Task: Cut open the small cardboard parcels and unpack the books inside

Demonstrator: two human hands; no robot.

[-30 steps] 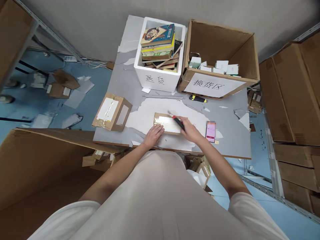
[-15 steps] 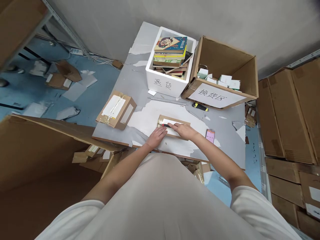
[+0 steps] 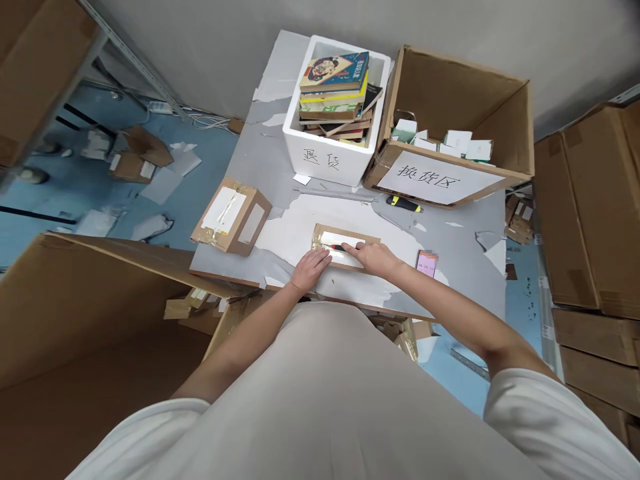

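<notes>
A small cardboard box (image 3: pixel 371 238) with a white label and clear tape lies flat on the table. My right hand (image 3: pixel 377 259) is closed around a slim red-and-black box cutter (image 3: pixel 337 247), its thin tip over the taped left end of the box. Much of the cutter's handle is hidden under the fingers. My left hand (image 3: pixel 310 268) lies with fingers stretched out against the near left edge of the same box. To the left stands a larger taped carton (image 3: pixel 231 217). Behind the box lies a black-and-yellow utility knife (image 3: pixel 404 203).
At the back of the table (image 3: pixel 235 270) stand a white foam bin (image 3: pixel 325 160) of books and an open carton (image 3: pixel 503 179) holding small white boxes. A phone (image 3: pixel 427 264) lies right. A big open cardboard box (image 3: pixel 145 257) borders the left; stacked cartons (image 3: pixel 585 220) line the right.
My right hand and the box cutter have shifted slightly right along the small box. My left hand stays at its left end. The whole view has moved a little.
</notes>
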